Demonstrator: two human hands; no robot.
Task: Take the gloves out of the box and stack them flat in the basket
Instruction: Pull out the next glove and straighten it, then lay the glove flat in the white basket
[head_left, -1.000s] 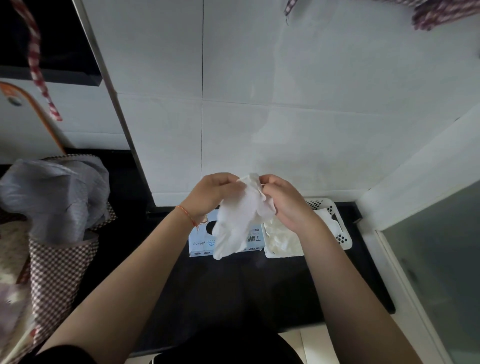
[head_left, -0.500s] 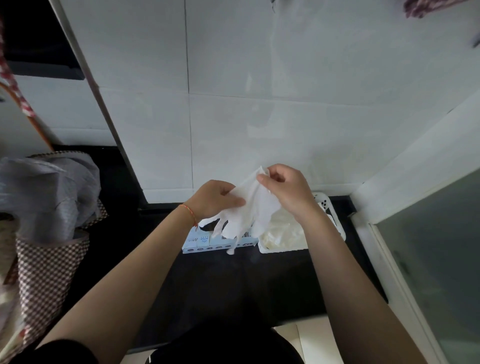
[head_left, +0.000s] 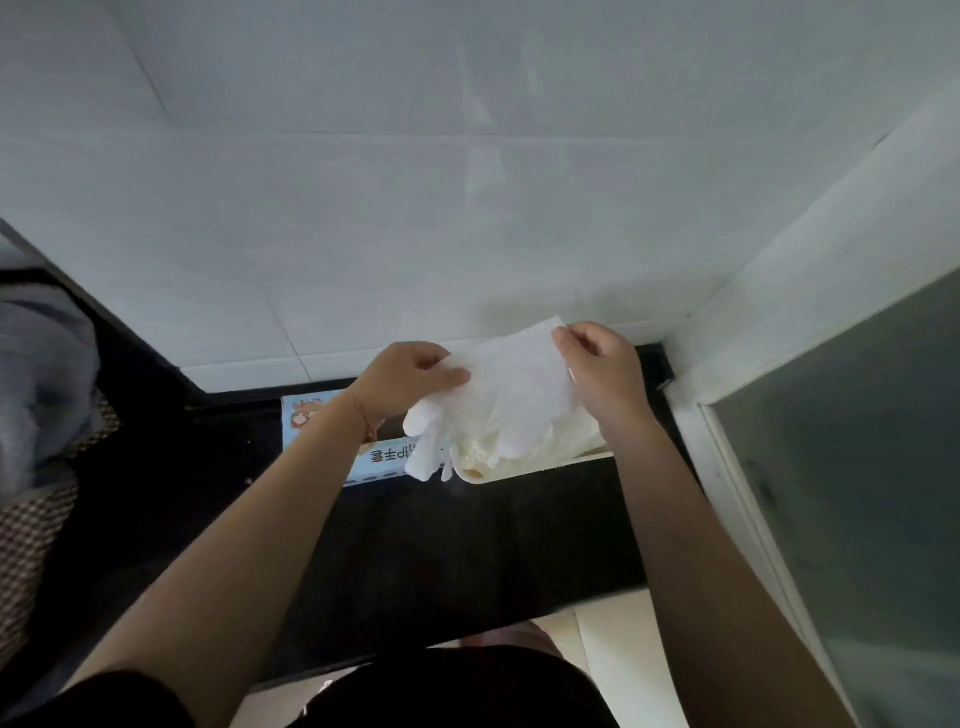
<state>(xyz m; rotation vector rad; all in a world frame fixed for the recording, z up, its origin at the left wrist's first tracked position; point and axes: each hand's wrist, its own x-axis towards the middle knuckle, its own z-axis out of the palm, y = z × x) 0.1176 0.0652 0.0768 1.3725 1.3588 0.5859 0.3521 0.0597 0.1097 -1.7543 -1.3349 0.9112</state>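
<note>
A white disposable glove (head_left: 498, 395) is stretched between my two hands above the white basket (head_left: 545, 470). My left hand (head_left: 410, 379) pinches the glove's left cuff edge, and my right hand (head_left: 597, 369) pinches its right cuff corner. The glove's fingers hang down toward me, over the basket's front left corner. Several pale gloves (head_left: 519, 441) lie inside the basket under it. The light blue glove box (head_left: 374, 457) sits just left of the basket on the dark counter, partly hidden by my left forearm.
The dark counter (head_left: 467, 545) runs below a white tiled wall (head_left: 467, 208). A white frame with frosted glass (head_left: 857, 493) stands at the right. A grey bag and checked cloth (head_left: 36, 415) sit at the far left.
Both hands moved right and spread the glove out flat over the basket; before, it hung bunched between them above the box.
</note>
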